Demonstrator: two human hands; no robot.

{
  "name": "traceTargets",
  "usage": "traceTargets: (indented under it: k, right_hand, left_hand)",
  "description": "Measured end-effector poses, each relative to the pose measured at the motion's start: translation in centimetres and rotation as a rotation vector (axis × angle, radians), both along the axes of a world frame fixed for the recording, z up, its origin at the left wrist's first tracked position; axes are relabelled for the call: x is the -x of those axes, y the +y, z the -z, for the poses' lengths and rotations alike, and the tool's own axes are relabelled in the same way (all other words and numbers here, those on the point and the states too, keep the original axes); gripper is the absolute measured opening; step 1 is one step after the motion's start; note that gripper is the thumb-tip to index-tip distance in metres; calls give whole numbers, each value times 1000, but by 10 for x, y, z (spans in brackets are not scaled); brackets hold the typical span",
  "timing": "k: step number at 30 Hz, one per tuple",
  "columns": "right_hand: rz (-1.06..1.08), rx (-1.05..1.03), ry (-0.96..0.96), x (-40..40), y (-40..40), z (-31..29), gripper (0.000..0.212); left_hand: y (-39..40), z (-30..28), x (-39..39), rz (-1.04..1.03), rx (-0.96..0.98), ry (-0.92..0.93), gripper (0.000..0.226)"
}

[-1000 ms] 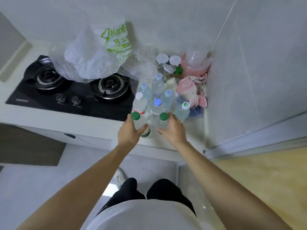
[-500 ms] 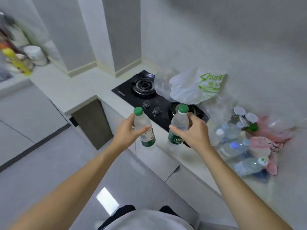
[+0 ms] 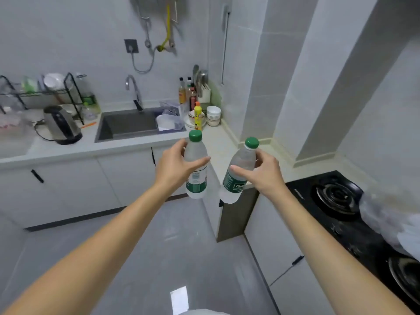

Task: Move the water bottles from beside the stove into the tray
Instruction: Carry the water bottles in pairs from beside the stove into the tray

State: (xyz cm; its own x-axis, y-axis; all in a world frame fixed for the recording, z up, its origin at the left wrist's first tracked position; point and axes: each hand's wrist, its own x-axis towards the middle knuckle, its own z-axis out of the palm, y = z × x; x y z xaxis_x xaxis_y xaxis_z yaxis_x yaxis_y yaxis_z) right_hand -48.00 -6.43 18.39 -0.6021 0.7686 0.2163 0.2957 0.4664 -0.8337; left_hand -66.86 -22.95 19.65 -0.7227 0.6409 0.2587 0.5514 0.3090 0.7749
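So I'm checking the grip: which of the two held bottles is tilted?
The bottle in the right hand, bottle: its cap leans right. The left hand's bottle is upright.

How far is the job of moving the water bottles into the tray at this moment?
Done: nothing can be confirmed, since no tray is in view. In hand: the left hand grips one green-capped bottle and the right hand another, both carried in the air, beyond the stove. Left: setting these two down; other bottles are out of view.

Even, cool indoor light; floor [image 3: 179, 298] glare, blurred, warped edges.
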Motion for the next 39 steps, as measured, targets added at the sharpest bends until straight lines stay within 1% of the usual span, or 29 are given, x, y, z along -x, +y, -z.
traceTargets:
  k: [3,5,11,15,17,19,23,25,30,32,35,39]
  right_hand:
    - [-135,-3,6,84,-3,-10,46]
    - [-215,-2,18,141,-4,-10,46]
    - [-493,-2,32,314,-12,5,46]
    - [-663,23,-14,432,-15,14,52]
    - [-739,2,-33,487,-22,15,57]
    - [-820,-25,-49,539,-35,13,61]
    - [-951,-34,-51,645,-79,16,61]
    - [-983,-31,-36,683,-100,19,63]
    - [-1063,-19,-46,790,-167,31,58]
    - [-1079,-32,-46,831,-192,30,59]
    - [-1067,-66,-37,889,-224,22,60]
    - [-1035,-86,-9,960,-258,10,62]
  left_hand:
    - [-28,-3,65,-170,3,13,53]
    - [-45,-2,109,-262,3,0,54]
    - [-82,11,232,-475,12,-36,50]
    - [-105,18,308,-638,-8,-103,45]
    - [-119,20,341,-728,-21,-113,44]
    - [-135,20,371,-807,-36,-117,44]
    - [-177,23,434,-951,-55,-119,49]
    - [-195,25,462,-999,-58,-109,48]
    - [-255,39,556,-1095,-75,-88,41]
    - [-277,39,600,-1103,-70,-90,44]
    - [-307,35,662,-1093,-79,-96,54]
    - [-337,29,734,-1090,-100,-92,48]
